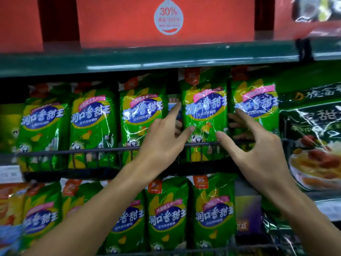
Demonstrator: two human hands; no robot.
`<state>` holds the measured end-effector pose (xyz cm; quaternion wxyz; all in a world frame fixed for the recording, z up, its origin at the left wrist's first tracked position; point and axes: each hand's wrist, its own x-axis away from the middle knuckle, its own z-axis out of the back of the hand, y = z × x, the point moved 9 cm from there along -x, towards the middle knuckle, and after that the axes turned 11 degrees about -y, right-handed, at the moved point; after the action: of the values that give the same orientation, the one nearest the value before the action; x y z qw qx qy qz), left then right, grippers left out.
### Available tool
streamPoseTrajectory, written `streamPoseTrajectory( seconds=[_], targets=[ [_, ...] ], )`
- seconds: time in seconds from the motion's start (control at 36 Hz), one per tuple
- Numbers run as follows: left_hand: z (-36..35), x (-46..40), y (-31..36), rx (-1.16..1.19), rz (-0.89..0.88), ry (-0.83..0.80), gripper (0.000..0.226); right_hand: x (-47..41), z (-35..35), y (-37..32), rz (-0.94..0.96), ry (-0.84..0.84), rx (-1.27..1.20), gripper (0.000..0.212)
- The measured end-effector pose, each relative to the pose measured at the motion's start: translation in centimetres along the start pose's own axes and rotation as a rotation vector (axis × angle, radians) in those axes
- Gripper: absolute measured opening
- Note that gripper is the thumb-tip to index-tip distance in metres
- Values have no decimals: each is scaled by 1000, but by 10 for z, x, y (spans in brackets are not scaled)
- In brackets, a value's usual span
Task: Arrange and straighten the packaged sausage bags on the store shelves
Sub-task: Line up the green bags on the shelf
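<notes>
Both hands' grip [162,139] [258,145] clasps one green bag [204,115].

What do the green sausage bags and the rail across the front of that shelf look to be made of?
Green sausage bags: thin glossy plastic film, judging by the crinkles and sharp white glare streaks. Front rail: apparently dark-coated metal wire, thin bars with short uprights and a dull sheen. Both hands flank one bag.
</notes>
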<state>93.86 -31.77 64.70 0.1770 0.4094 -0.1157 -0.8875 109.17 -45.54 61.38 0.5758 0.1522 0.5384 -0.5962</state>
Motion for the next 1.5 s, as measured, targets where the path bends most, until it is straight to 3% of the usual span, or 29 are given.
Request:
streamPoseTrajectory(
  seconds=[0.39, 0.92, 1.0, 1.14, 1.28, 1.39, 1.5],
  targets=[
    [21, 30, 4, 159, -225, 383, 58, -5, -3, 4, 129, 8, -229, 56],
    [28, 20, -3, 245, -118, 407, 35, -20, -1, 11, 151, 23, -294, 52],
    [22, 20, 1, 121, -129, 344, 37, -16, -1, 9, 182, 36, -182, 51],
    [18, 28, 9, -64, -230, 373, 38, -8, -5, 4, 248, 39, -6, 48],
    [13, 31, 21, -302, -335, 387, 26, -5, -16, -5, 327, 33, 170, 51],
    [-10, 28, 31, -492, -414, 216, 41, -1, -28, -8, 363, 4, 357, 58],
    [-23, 26, 28, -584, -360, 113, 50, -2, -30, -7, 349, -52, 356, 61]
  ],
)
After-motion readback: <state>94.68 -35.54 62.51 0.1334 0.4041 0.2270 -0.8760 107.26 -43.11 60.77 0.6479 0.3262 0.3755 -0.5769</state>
